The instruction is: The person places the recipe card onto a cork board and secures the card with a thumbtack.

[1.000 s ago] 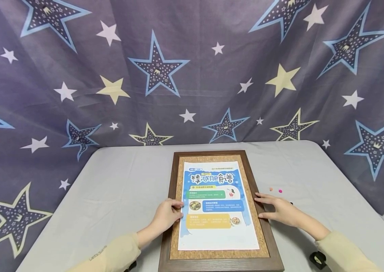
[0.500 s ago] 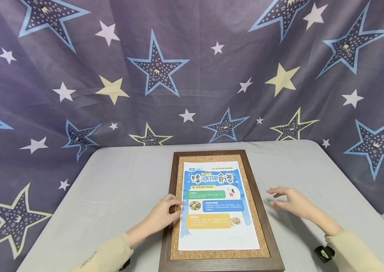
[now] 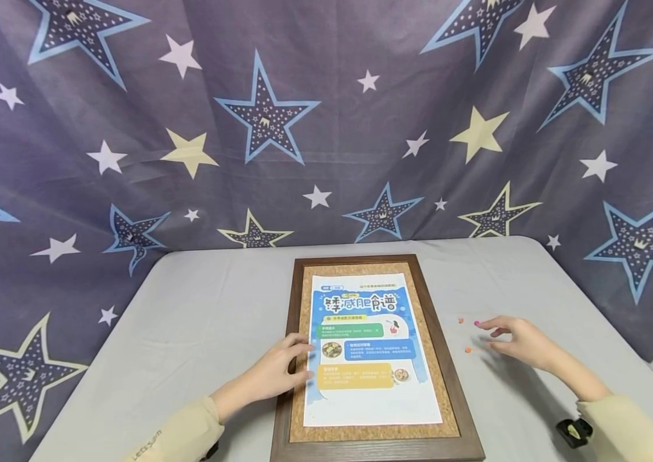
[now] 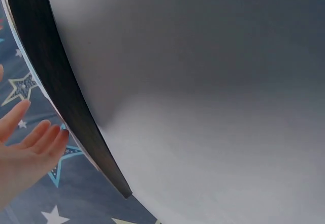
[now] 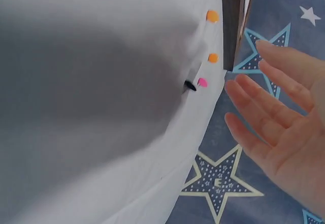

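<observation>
A corkboard (image 3: 372, 434) with a dark wooden frame lies on the grey-covered table, and a printed poster (image 3: 372, 408) with blue, green and yellow panels rests on its cork. My left hand (image 3: 265, 371) reaches over the frame's left side, fingers relaxed, fingertips at the poster's left edge. Right of the board, my right hand (image 3: 525, 344) is above small tack-like pieces, its index fingertip by the pink one (image 3: 477, 324). Two orange ones (image 3: 467, 350) lie near it. A black one (image 5: 190, 85) shows in the right wrist view. Nothing is visible between the right fingers.
A curtain (image 3: 326, 167) with star prints hangs behind and beside the table (image 3: 216, 289). A black device (image 3: 573, 432) sits at the right wrist, below the sleeve.
My right hand has left the frame's right side and moved right to the small pieces, uncovering them. The left hand stays at the poster's left edge, its thumb and fingers slightly more spread.
</observation>
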The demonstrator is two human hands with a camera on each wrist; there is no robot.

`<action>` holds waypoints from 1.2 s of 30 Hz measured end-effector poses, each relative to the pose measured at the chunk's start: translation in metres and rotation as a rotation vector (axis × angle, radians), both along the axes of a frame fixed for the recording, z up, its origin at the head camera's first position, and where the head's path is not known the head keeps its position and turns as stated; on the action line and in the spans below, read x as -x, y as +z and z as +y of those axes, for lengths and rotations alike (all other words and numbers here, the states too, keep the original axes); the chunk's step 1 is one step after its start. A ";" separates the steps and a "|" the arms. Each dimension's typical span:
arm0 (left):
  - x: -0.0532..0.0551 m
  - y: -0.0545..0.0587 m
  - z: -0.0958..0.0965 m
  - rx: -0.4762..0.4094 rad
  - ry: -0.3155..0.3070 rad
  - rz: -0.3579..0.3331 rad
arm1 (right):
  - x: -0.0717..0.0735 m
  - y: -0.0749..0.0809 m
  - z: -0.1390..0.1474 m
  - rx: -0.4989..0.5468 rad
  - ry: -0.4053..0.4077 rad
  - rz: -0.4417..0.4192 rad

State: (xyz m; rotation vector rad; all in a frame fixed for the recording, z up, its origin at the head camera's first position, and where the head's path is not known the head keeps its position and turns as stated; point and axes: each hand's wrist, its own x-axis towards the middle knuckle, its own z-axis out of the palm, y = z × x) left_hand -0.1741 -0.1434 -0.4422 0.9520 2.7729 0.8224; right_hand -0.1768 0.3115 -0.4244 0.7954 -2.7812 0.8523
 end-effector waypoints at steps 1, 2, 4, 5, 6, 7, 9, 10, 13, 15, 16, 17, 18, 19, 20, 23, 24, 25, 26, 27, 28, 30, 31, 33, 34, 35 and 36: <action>0.000 -0.001 0.000 0.009 -0.009 -0.012 | 0.000 -0.001 0.002 0.000 0.005 0.007; 0.000 -0.001 -0.001 0.016 -0.016 -0.027 | 0.000 -0.002 0.004 0.001 0.009 0.012; 0.001 -0.002 -0.001 0.034 -0.028 -0.048 | 0.000 -0.004 0.008 0.003 0.007 0.028; 0.000 -0.003 -0.001 0.040 -0.033 -0.054 | 0.000 -0.006 0.010 0.008 0.005 0.030; 0.000 -0.003 -0.001 0.046 -0.037 -0.060 | 0.000 -0.007 0.011 0.012 0.005 0.030; 0.000 -0.003 -0.001 0.053 -0.042 -0.059 | 0.000 -0.008 0.013 0.015 0.003 0.028; -0.001 -0.004 -0.001 0.068 -0.051 -0.050 | 0.001 -0.010 0.016 0.014 0.000 0.025; -0.001 -0.004 -0.001 0.075 -0.057 -0.043 | 0.001 -0.011 0.017 0.014 -0.001 0.015; -0.002 -0.005 -0.001 0.099 -0.070 -0.029 | 0.002 -0.014 0.021 0.010 -0.001 -0.021; -0.003 -0.005 -0.001 0.115 -0.077 -0.028 | 0.002 -0.015 0.023 0.007 -0.005 -0.061; -0.003 -0.005 -0.001 0.122 -0.081 -0.028 | 0.002 -0.016 0.023 0.006 -0.009 -0.082; -0.003 -0.005 -0.001 0.126 -0.085 -0.031 | 0.002 -0.016 0.023 0.001 -0.015 -0.096; -0.003 -0.005 -0.001 0.133 -0.088 -0.037 | 0.002 -0.016 0.023 -0.004 -0.020 -0.112; -0.004 -0.005 -0.001 0.138 -0.095 -0.042 | 0.002 -0.016 0.023 -0.014 -0.025 -0.127; -0.004 -0.004 -0.001 0.145 -0.102 -0.043 | 0.002 -0.017 0.023 -0.023 -0.030 -0.140; -0.004 -0.004 -0.001 0.160 -0.121 -0.051 | 0.003 -0.018 0.022 -0.046 -0.037 -0.156; -0.004 -0.004 -0.001 0.167 -0.126 -0.054 | 0.003 -0.018 0.022 -0.053 -0.036 -0.159; -0.005 -0.005 -0.001 0.170 -0.129 -0.055 | 0.004 -0.019 0.022 -0.059 -0.037 -0.159; -0.005 -0.005 -0.002 0.173 -0.132 -0.055 | 0.004 -0.019 0.021 -0.061 -0.038 -0.158; -0.005 -0.006 -0.002 0.176 -0.135 -0.057 | 0.005 -0.019 0.021 -0.065 -0.038 -0.156; -0.005 -0.006 -0.002 0.177 -0.137 -0.055 | 0.005 -0.019 0.021 -0.067 -0.038 -0.153; -0.005 -0.007 -0.003 0.184 -0.140 -0.049 | 0.006 -0.020 0.021 -0.077 -0.037 -0.148; -0.005 -0.008 -0.003 0.185 -0.142 -0.047 | 0.007 -0.020 0.021 -0.081 -0.037 -0.150; -0.005 -0.008 -0.003 0.191 -0.144 -0.045 | 0.008 -0.021 0.022 -0.095 -0.038 -0.146; -0.005 -0.009 -0.003 0.193 -0.146 -0.042 | 0.009 -0.021 0.022 -0.103 -0.038 -0.145; -0.005 -0.009 -0.003 0.197 -0.144 -0.046 | 0.009 -0.021 0.022 -0.110 -0.038 -0.146; -0.005 -0.008 -0.003 0.201 -0.143 -0.051 | 0.010 -0.022 0.021 -0.114 -0.039 -0.144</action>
